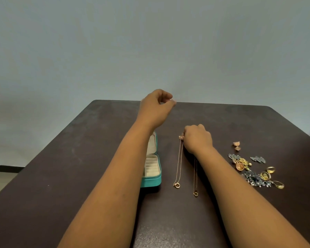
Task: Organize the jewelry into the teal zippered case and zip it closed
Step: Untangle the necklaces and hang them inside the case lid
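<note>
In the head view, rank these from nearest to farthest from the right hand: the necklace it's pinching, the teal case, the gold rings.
From the right hand:
1. Necklace: its top end is pinched in the fingers, and the chain runs toward the viewer.
2. Teal case: open, to the left, partly behind the left forearm.
3. Gold rings: far right, in the jewelry pile.
</note>
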